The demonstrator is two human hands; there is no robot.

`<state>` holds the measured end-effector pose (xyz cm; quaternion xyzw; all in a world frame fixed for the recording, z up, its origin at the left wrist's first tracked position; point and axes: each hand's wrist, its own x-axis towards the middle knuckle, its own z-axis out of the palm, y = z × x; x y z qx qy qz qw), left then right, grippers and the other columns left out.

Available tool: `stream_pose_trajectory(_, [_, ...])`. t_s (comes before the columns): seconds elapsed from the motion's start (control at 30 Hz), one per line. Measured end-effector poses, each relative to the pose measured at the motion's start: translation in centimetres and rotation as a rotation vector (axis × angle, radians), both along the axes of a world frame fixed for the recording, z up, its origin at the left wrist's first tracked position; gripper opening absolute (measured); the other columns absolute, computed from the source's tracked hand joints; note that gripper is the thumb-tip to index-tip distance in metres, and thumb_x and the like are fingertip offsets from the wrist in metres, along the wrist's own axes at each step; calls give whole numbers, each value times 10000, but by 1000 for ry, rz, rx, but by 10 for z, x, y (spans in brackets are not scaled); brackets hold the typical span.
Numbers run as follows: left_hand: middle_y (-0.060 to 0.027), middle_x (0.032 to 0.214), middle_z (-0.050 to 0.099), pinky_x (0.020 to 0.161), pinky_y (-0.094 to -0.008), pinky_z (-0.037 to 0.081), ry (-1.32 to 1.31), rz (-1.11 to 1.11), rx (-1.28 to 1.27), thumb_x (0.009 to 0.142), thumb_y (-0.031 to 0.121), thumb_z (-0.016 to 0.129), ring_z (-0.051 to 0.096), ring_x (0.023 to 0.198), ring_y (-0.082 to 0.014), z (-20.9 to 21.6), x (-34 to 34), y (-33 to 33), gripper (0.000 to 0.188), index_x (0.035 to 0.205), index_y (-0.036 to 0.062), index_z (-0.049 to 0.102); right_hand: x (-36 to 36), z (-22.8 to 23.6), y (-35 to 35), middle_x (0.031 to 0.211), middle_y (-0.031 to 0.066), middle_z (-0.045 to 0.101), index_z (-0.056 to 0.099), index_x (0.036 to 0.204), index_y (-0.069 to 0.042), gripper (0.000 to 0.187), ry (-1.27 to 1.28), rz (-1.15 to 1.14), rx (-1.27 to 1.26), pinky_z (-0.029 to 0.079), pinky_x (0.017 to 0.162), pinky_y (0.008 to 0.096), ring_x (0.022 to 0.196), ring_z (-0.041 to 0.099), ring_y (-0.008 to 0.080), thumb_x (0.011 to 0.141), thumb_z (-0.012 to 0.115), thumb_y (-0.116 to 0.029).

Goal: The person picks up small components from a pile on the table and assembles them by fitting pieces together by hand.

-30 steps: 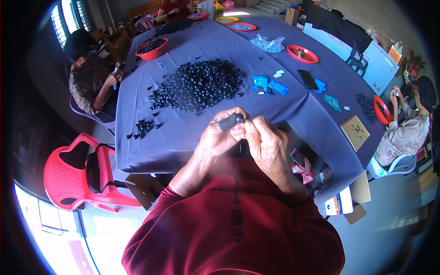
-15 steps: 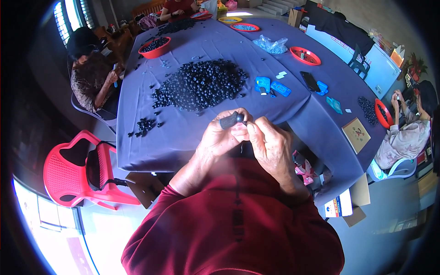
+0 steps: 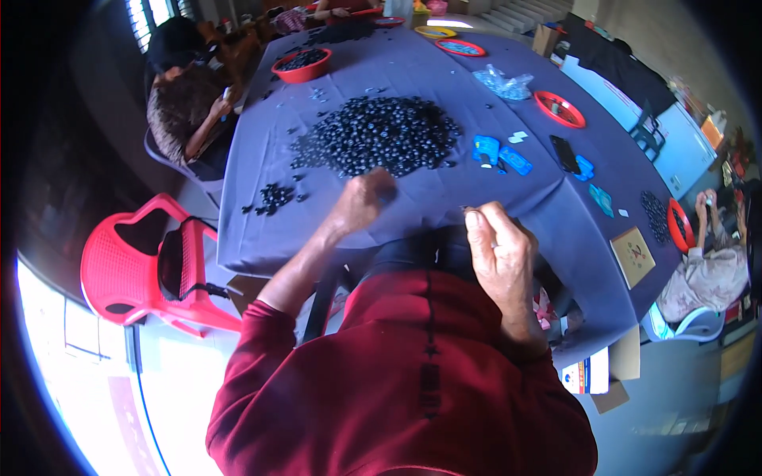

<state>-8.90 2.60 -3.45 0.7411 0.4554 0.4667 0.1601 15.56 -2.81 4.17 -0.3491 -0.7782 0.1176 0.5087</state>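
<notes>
My left hand reaches to the near edge of a pile of small black round pieces on the cloth-covered table. It is smeared by motion, with a dark patch at its fingers, so I cannot tell whether it holds anything. Nearer to my body, my right hand is raised with thumb and forefinger pressed together. A tiny dark tip shows at that pinch, too small to name. A smaller cluster of black pieces lies left of my left hand.
A red bowl of black pieces stands far left. Blue packets, a phone, a red tray and a clear bag lie to the right. A pink chair is at left. Other people sit around the table.
My hands, together at a black piece half a second ago, have come apart. The left has moved forward to the pile; the right stays pinched near my body. The view has shifted slightly.
</notes>
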Motion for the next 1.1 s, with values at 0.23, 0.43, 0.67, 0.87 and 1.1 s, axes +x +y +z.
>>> stream_pose_trajectory(0.23, [-124, 762, 545, 654, -435, 369, 719, 909, 159, 703, 38, 504, 542, 746, -315, -54, -125, -21, 137, 836, 62, 484, -11, -8, 4, 545, 116, 479, 482, 705, -48, 210, -72, 57, 23, 388, 442, 359, 484, 517, 305, 850, 567, -173])
stream_pose_trajectory(0.43, [-109, 855, 559, 733, -424, 351, 838, 1056, 106, 739, 115, 497, 517, 816, -287, -89, -173, -30, 202, 936, 72, 511, -14, -6, 2, 560, 111, 481, 544, 760, -19, 171, -58, 86, -1, 376, 469, 309, 472, 489, 233, 867, 543, -151])
stream_pose_trajectory(0.67, [-102, 852, 536, 736, -431, 341, 785, 1038, 226, 748, 157, 521, 483, 833, -295, -82, -162, -30, 170, 901, 81, 533, -15, -8, 3, 570, 107, 510, 500, 717, -45, 209, -90, 81, -8, 406, 455, 352, 504, 536, 298, 851, 565, -191])
stream_pose_trajectory(0.87, [-100, 855, 560, 732, -423, 352, 702, 892, 115, 777, 161, 510, 502, 826, -306, -63, -162, -2, 150, 899, 88, 557, -16, -9, 3, 563, 119, 489, 545, 760, -17, 182, -106, 102, -10, 379, 469, 332, 482, 501, 271, 869, 537, -163])
stream_pose_trajectory(1.1, [-139, 926, 592, 735, -470, 440, 738, 779, -183, 739, 83, 541, 555, 890, -356, -69, -190, 35, 171, 908, 82, 570, -15, -10, 7, 569, 123, 498, 539, 756, -16, 186, -116, 91, -7, 383, 474, 341, 494, 510, 286, 870, 533, -163])
